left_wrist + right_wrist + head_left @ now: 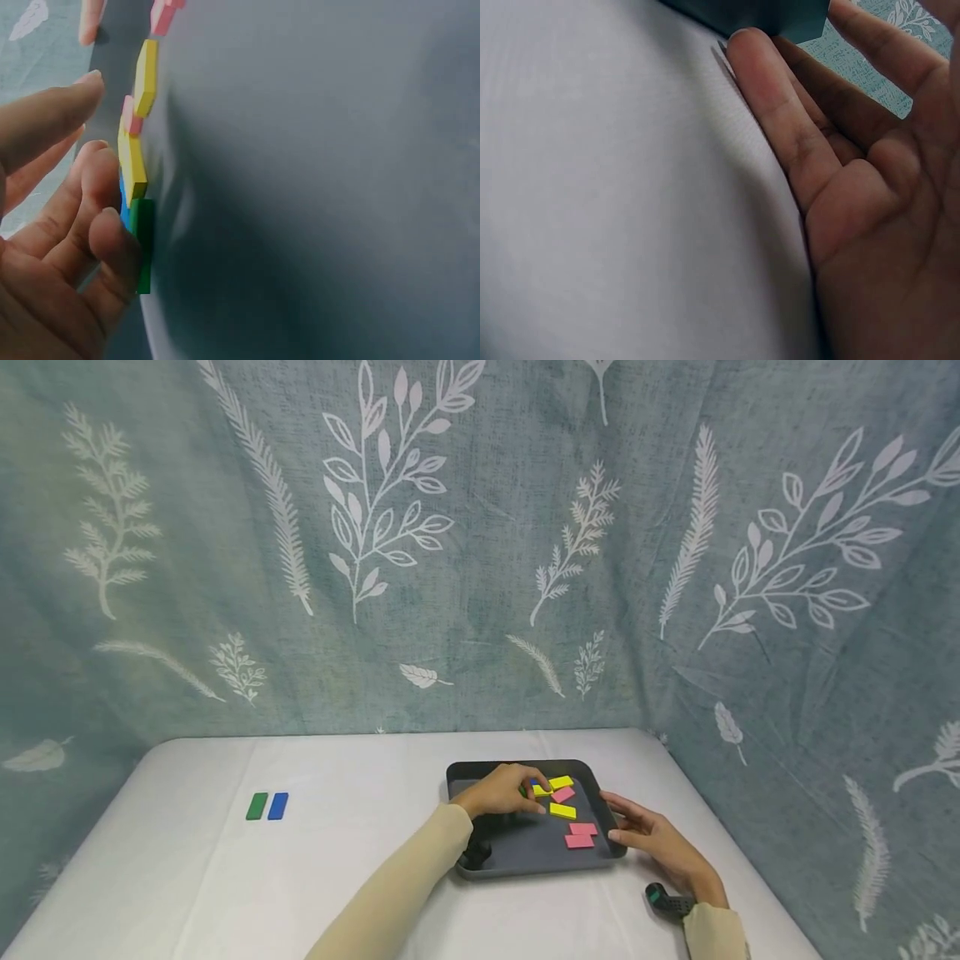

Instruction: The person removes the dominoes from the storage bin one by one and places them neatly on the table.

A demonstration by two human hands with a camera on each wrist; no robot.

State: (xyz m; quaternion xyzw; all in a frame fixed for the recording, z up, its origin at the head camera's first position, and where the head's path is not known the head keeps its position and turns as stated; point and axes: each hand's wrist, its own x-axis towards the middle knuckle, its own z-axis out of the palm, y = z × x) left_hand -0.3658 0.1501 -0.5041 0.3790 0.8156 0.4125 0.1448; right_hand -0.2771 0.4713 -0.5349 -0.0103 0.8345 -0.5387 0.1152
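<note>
A dark grey tray [517, 857] stands on the white table, with several yellow, pink, green and blue tiles in it. My left hand [498, 789] reaches over the tray among the tiles. Its bent fingers are close to a green tile [142, 244] and a yellow tile [132, 171], and a blue tile [125, 206] is mostly hidden. The thumb is apart from the other fingers, with no tile seen between. My right hand [656, 839] rests its fingertips against the tray's right side. Two pink tiles [579, 842] lie near that side.
A green tile [257, 806] and a blue tile [277, 806] lie side by side on the left of the white table [360, 793]. Patterned teal cloth [480, 568] hangs behind and to the right. A dark device [667, 902] sits at my right wrist.
</note>
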